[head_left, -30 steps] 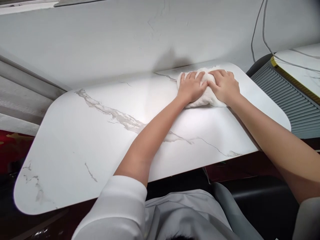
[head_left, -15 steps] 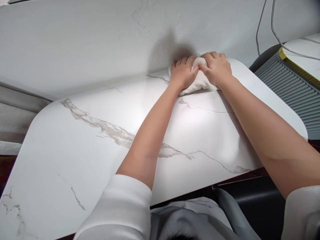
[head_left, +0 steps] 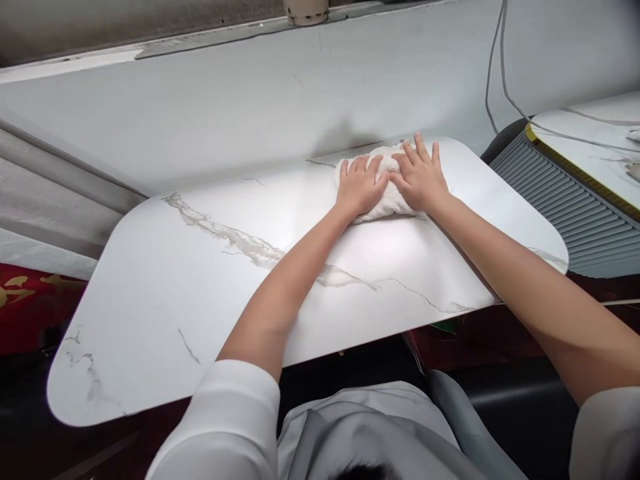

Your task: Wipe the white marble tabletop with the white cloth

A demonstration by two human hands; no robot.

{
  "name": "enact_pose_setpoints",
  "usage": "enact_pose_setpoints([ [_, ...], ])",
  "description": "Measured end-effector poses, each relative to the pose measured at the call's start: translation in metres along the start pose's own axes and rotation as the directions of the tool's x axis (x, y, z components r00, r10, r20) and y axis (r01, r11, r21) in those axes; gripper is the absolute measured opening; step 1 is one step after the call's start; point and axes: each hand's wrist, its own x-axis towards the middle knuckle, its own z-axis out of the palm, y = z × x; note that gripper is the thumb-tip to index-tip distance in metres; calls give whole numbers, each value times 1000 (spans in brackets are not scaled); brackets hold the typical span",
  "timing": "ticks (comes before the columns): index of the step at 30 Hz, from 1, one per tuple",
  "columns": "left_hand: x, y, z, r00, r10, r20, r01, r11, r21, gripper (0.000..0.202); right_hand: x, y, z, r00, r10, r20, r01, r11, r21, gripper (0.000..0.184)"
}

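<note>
A white cloth (head_left: 393, 207) lies bunched on the white marble-patterned tabletop (head_left: 160, 293), close to the wall. My left hand (head_left: 361, 187) presses down on its left part, fingers stretched and slightly apart. On the right part of the cloth rests my right hand (head_left: 423, 175), fingers spread and pointing toward the wall. The two thumbs nearly meet over the middle of the cloth. Under both palms the fabric is hidden.
A pale wall (head_left: 225, 113) runs along the table's far edge, with a ledge and a beige container (head_left: 306, 10) above. Grey cables (head_left: 505, 80) hang at the right. There a ribbed grey panel (head_left: 575, 193) stands beside another white tabletop (head_left: 590, 133). A curtain-like fabric (head_left: 55, 187) hangs at left.
The view has tilted up and shows more of the ledge and the table's left end. Both hands stay on the cloth, and the right hand's fingers have spread and lifted straighter.
</note>
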Motion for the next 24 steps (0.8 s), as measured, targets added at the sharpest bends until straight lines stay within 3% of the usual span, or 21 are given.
enact_pose_setpoints([
  [6, -73, 12, -14, 999, 51, 19, -52, 996, 66, 51, -65, -29, -3, 999, -49, -23, 48, 999, -24, 54],
  [15, -187, 22, -36, 992, 111, 59, -116, 989, 89, 53, -166, -93, -24, 978, -181, -103, 167, 978, -124, 58],
  [20, -225, 19, -48, 996, 81, 37, -84, 992, 91, 52, -184, -122, -32, 970, -231, -78, 215, 962, -171, 59],
  [24, -235, 12, -57, 998, 36, 41, -41, 993, 112, 52, -175, -134, -32, 966, -257, -39, 248, 956, -153, 58],
])
